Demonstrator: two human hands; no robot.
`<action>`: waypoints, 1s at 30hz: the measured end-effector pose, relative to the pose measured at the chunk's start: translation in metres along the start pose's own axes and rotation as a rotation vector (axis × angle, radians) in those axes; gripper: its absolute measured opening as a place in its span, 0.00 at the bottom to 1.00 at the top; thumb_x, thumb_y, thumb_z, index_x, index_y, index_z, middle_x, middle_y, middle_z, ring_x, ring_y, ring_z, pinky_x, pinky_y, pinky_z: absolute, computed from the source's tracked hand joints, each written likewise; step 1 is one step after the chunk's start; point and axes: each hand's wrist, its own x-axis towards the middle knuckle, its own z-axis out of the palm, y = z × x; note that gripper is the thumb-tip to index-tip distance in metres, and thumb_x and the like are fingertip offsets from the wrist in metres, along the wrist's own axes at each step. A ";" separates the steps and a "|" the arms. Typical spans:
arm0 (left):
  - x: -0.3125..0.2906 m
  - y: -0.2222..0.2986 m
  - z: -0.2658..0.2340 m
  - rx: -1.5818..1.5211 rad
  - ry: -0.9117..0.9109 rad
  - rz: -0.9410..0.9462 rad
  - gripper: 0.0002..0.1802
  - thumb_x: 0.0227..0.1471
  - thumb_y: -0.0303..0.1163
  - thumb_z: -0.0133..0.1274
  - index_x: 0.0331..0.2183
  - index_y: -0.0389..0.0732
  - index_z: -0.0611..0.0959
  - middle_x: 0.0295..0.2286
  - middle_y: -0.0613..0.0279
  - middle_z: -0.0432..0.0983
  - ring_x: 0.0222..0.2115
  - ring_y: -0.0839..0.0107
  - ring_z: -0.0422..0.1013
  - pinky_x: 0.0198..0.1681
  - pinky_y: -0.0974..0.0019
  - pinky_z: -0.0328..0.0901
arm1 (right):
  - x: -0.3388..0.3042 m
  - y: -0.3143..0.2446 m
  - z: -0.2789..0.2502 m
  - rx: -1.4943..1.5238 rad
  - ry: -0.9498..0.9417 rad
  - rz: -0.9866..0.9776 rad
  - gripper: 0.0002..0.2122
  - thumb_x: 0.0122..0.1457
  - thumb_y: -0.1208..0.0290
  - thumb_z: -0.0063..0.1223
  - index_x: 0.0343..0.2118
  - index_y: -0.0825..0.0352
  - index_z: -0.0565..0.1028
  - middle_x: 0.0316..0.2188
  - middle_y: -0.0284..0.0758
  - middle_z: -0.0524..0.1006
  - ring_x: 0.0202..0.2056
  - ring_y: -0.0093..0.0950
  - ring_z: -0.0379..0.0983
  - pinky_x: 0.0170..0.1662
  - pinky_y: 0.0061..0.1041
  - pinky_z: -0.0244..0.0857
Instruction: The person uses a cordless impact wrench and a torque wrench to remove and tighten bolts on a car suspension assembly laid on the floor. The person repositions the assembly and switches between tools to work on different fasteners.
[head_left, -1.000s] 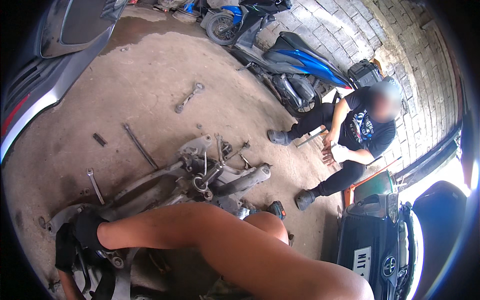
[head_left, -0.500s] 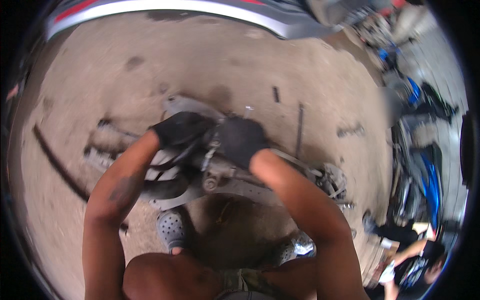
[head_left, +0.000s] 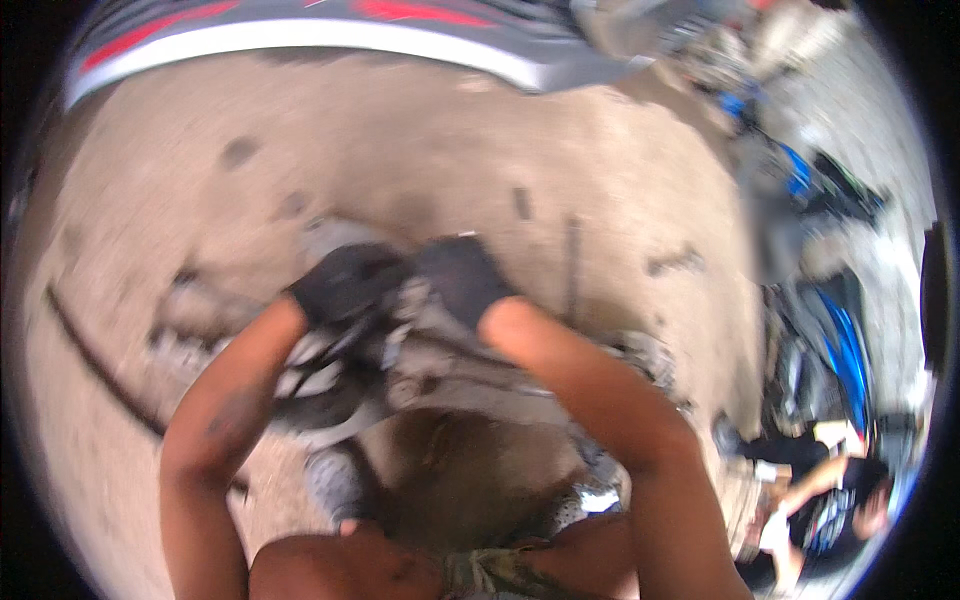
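Between car bumper (head_left: 300,36) and clog (head_left: 334,482), gloved left hand (head_left: 352,284) and right hand (head_left: 460,280) (finger closure I cannot tell) partly hide a dull-grey subframe (head_left: 490,396).

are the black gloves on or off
On: the black gloves cover the left hand and the right hand, ending near the wrists, where bare forearms show.

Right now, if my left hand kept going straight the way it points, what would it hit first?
Most likely your dark-gloved right hand, just ahead of the left hand toward the picture's right; blur leaves the depth between them unclear.
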 end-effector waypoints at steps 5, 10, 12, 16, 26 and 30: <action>0.012 -0.026 -0.013 0.007 -0.177 0.138 0.23 0.52 0.36 0.56 0.49 0.35 0.79 0.48 0.46 0.78 0.52 0.52 0.71 0.57 0.54 0.63 | 0.057 -0.015 0.049 -0.076 0.081 -0.069 0.08 0.50 0.69 0.54 0.24 0.64 0.83 0.27 0.47 0.81 0.31 0.46 0.80 0.37 0.47 0.72; 0.013 -0.088 0.004 -0.140 -0.076 0.135 0.22 0.58 0.29 0.52 0.52 0.31 0.75 0.48 0.47 0.75 0.50 0.55 0.71 0.56 0.58 0.63 | 0.031 -0.016 0.011 -0.141 0.132 -0.193 0.07 0.51 0.70 0.55 0.29 0.63 0.84 0.35 0.43 0.82 0.39 0.43 0.81 0.41 0.40 0.74; 0.007 -0.114 0.017 -0.137 -0.014 0.122 0.24 0.59 0.28 0.52 0.55 0.31 0.71 0.52 0.47 0.72 0.53 0.56 0.69 0.58 0.59 0.61 | 0.021 -0.017 -0.001 -0.089 0.016 -0.176 0.08 0.51 0.70 0.55 0.31 0.64 0.83 0.38 0.44 0.82 0.41 0.44 0.80 0.43 0.40 0.75; 0.006 -0.096 0.015 -0.240 -0.071 0.090 0.26 0.61 0.27 0.51 0.59 0.31 0.67 0.55 0.50 0.69 0.56 0.60 0.66 0.60 0.60 0.60 | 0.039 -0.003 0.026 -0.014 0.008 -0.082 0.10 0.50 0.68 0.59 0.35 0.63 0.84 0.38 0.43 0.82 0.43 0.45 0.80 0.46 0.41 0.74; 0.012 -0.078 0.006 -0.257 -0.165 0.038 0.28 0.60 0.29 0.52 0.60 0.33 0.67 0.56 0.53 0.68 0.56 0.62 0.66 0.60 0.61 0.60 | 0.042 -0.002 0.028 0.066 0.036 -0.013 0.11 0.48 0.67 0.59 0.33 0.63 0.85 0.34 0.44 0.83 0.40 0.44 0.81 0.43 0.40 0.74; 0.004 -0.118 0.013 -0.106 -0.055 0.062 0.29 0.59 0.29 0.50 0.60 0.33 0.66 0.57 0.52 0.66 0.57 0.61 0.64 0.62 0.61 0.58 | 0.062 -0.027 0.034 -0.088 -0.112 0.063 0.12 0.49 0.63 0.59 0.34 0.61 0.85 0.35 0.42 0.84 0.40 0.42 0.81 0.41 0.43 0.72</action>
